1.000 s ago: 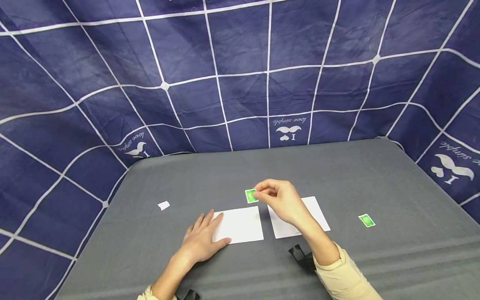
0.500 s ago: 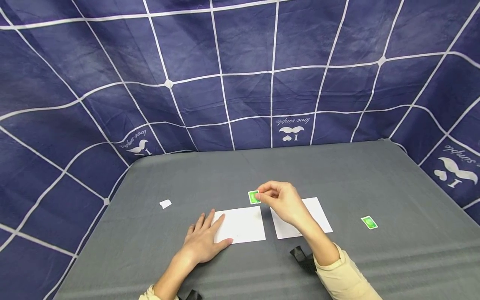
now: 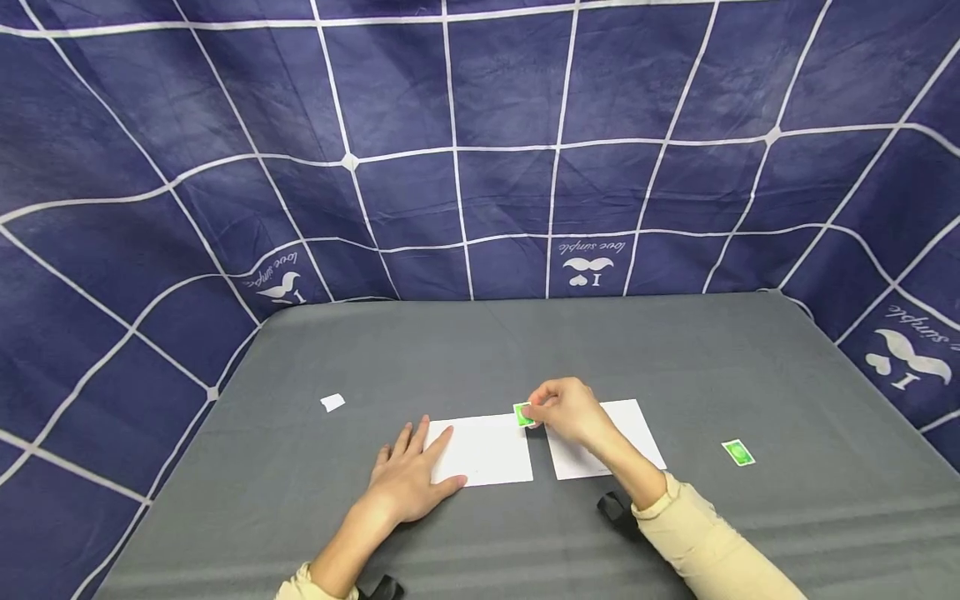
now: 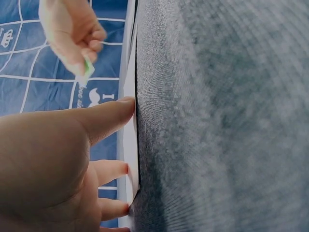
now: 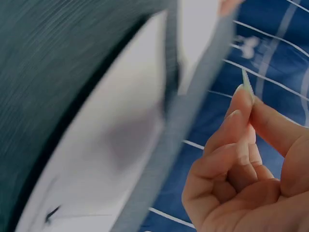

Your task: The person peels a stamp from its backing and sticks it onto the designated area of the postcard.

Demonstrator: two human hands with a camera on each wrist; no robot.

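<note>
In the head view my right hand [image 3: 572, 410] pinches a small green sticker with a white border [image 3: 522, 414] between thumb and fingertips. The sticker overlaps the upper right corner of the left white sheet [image 3: 487, 450]; the right wrist view shows it edge-on, raised above the paper. My left hand [image 3: 408, 479] lies with fingers spread on the left end of that sheet, its thumb [image 4: 113, 116] and fingertips on the paper in the left wrist view. Under the right hand and forearm lies a second white sheet [image 3: 633, 433], partly hidden.
A second green sticker [image 3: 738, 452] lies on the grey cloth at the right. At the left is a small scrap of white paper [image 3: 332, 402]. A blue curtain with white lines [image 3: 495, 192] stands behind the grey-covered table [image 3: 375, 350].
My right hand has moved the green sticker nearer and slightly right, from beyond the left sheet to over its upper right corner. The left hand stays on the sheet. The head view has shifted slightly.
</note>
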